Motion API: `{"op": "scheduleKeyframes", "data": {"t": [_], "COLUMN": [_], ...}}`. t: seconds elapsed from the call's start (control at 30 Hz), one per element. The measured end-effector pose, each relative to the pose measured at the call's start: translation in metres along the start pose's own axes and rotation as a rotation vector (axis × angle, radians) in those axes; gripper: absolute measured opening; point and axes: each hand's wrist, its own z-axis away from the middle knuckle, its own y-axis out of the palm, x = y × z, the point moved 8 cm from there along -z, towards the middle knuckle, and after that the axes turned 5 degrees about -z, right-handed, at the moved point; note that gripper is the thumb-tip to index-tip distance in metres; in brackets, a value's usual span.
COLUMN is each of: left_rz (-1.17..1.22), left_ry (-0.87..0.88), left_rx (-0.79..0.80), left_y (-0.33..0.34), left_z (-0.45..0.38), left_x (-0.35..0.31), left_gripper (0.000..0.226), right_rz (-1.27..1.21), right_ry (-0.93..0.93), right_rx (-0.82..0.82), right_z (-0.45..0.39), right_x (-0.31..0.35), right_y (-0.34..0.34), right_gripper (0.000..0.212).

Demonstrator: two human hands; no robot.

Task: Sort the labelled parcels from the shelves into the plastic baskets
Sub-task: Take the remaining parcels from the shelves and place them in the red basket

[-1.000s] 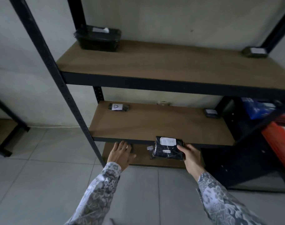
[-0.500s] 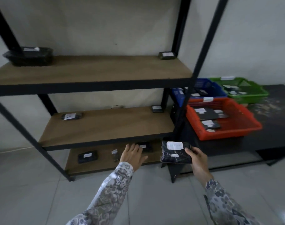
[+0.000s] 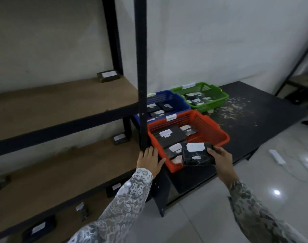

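While the shelves [image 3: 65, 106] on the left kept a few small parcels, the left hand [image 3: 149, 161] lay flat with straight fingers by the black post [image 3: 141, 76], holding nothing. To the right, the right hand [image 3: 220, 156] gripped a black parcel [image 3: 196, 155] with a white label, over the near corner of the red basket [image 3: 211, 132]. It seemed the placing step; the next move probably called for reading the label, choosing a basket and opening the grip. Behind stood the blue basket [image 3: 177, 100] and the green basket [image 3: 218, 95], on a dark low worktop [image 3: 255, 120] with pale specks. Grey tiles and a white wall lay beyond.
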Motion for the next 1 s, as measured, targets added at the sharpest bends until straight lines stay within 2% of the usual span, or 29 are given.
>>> {"op": "scheduleKeyframes", "data": {"t": [0.07,0.2,0.3,0.37,0.47,0.63,0.77,0.87,0.93,1.0], "left_rz": [0.087,0.518,0.849,0.959,0.951,0.868,0.859,0.842,0.828,0.801], "left_ry": [-0.079,-0.381,-0.611,-0.735,-0.829,-0.838,-0.794,-0.786,-0.785,-0.802], "left_rx": [0.056,0.116,0.008,-0.072,-0.143,-0.238,-0.295,-0.31,-0.305,-0.302], "left_y": [0.007,0.025,0.038,0.043,0.05,0.048,0.031,0.026,0.026,0.028], "left_z": [-0.03,-0.061,-0.068,-0.067,-0.066,-0.065,-0.063,-0.063,-0.063,-0.063], "left_x": [-0.008,-0.02,-0.021,-0.019,-0.015,-0.012,-0.019,-0.022,-0.023,-0.02], "left_gripper": [0.068,0.077,0.078,0.076,0.069,0.059,0.052,0.052,0.051,0.051], "right_rz": [-0.021,-0.023,0.037,0.12,0.283,0.518,0.587,0.614,0.751,0.949], "right_ry": [-0.02,-0.011,-0.015,-0.011,-0.001,-0.029,0.004,-0.005,-0.04,-0.067], "right_rx": [-0.034,-0.044,0.017,0.065,0.207,0.382,0.498,0.643,0.779,0.884], "right_z": [-0.021,-0.065,-0.107,-0.136,-0.177,-0.215,-0.229,-0.222,-0.214,-0.208], "right_x": [0.013,0.024,0.025,0.026,0.021,0.008,-0.012,-0.016,-0.025,-0.039], "right_y": [-0.006,-0.014,-0.012,-0.008,0.006,0.03,0.047,0.06,0.067,0.068], "right_gripper": [0.009,0.011,0.007,0.011,0.012,0.012,0.032,0.041,0.048,0.065]}}
